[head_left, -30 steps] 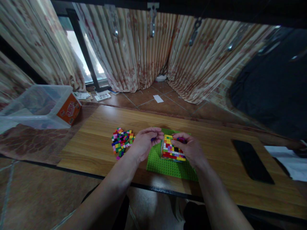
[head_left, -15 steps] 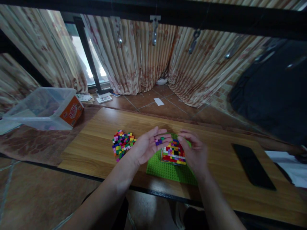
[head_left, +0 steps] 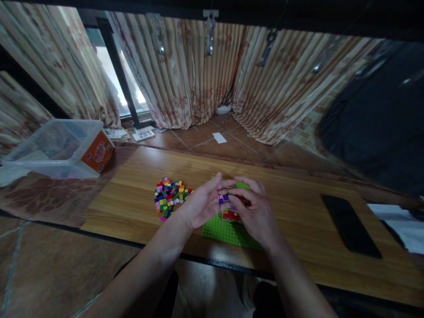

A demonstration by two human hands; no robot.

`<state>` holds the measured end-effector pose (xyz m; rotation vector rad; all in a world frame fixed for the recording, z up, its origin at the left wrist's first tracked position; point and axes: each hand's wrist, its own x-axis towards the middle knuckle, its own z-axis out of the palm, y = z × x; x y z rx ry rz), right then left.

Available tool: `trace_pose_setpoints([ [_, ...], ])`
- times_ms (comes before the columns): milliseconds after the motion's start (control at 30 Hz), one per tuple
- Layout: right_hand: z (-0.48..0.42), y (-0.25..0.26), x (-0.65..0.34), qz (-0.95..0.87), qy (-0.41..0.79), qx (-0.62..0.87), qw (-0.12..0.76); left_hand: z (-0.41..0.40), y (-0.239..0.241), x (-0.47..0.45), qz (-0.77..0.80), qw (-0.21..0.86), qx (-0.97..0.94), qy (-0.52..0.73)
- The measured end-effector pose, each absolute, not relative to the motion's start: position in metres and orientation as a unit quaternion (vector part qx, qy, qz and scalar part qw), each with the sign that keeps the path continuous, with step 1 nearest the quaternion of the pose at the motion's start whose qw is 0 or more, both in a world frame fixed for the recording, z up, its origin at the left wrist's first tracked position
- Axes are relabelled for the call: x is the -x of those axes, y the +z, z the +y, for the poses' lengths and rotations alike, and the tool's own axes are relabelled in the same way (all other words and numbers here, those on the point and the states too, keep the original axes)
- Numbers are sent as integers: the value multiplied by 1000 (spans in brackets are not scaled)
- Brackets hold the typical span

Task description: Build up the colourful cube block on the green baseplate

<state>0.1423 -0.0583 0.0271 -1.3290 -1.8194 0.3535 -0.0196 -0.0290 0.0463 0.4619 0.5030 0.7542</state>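
Observation:
My left hand (head_left: 203,205) is palm up over the table, with a few small purple and pink building bricks (head_left: 223,199) lying on its fingers. The thumb and fingertips of my right hand (head_left: 255,212) pinch at those bricks, around a small greenish one that is mostly hidden. Below both hands is a green studded baseplate (head_left: 228,236). On it sits a multicoloured brick build (head_left: 231,215), largely covered by my right hand. Left of my left hand is a loose pile of mixed-colour bricks (head_left: 167,198).
The wooden table (head_left: 126,212) carries a dark flat slab-like object (head_left: 351,225) at its right, near white paper (head_left: 394,225). A clear plastic bin (head_left: 56,154) with an orange label stands at the left. Curtains (head_left: 185,75) hang behind.
My right hand has moved left from above the brick build to the bricks on my left hand's fingers. My left hand has stayed nearly in place, palm up.

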Motion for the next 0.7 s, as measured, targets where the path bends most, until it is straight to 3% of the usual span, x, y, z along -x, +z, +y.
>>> trace_pose_setpoints([
  [167, -58, 31, -147, -686, 151, 536, 468, -28, 50, 22, 244, 867, -211, 379],
  [333, -56, 29, -166, -596, 195, 571, 530, -19, 51, 30, 353, 797, -200, 448],
  [533, -61, 29, -176, -693, 218, 555, 406, -16, 45, 30, 415, 747, -217, 471],
  [700, -63, 30, -171, -729, 208, 542, 362, -23, 46, 21, 398, 766, -243, 443],
])
